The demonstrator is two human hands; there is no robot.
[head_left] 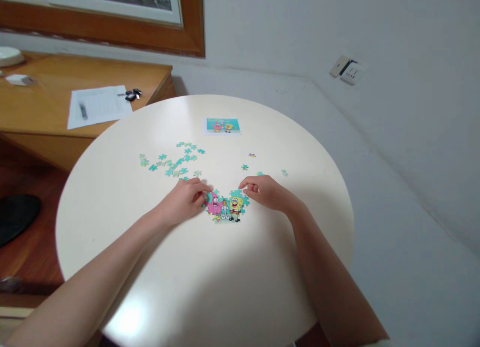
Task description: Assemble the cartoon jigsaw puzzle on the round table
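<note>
A partly assembled jigsaw puzzle [225,209] lies on the round white table, showing a pink starfish figure and a yellow square figure on turquoise. My left hand [187,199] rests at its upper left edge, fingers curled, thumb and index finger closed on the border. At the upper right edge is my right hand [268,192], its thumb and index finger brought together close to the turquoise pieces. Whatever those right fingertips hold is too small to make out. Several loose turquoise puzzle pieces [180,162] are scattered beyond my left hand.
A small reference picture [223,126] lies toward the table's far side. Beyond my right hand are a few stray pieces, including a turquoise piece [245,167] and a pale piece [285,172]. A wooden desk [48,107] at the left bears paper [99,107] and keys [133,94].
</note>
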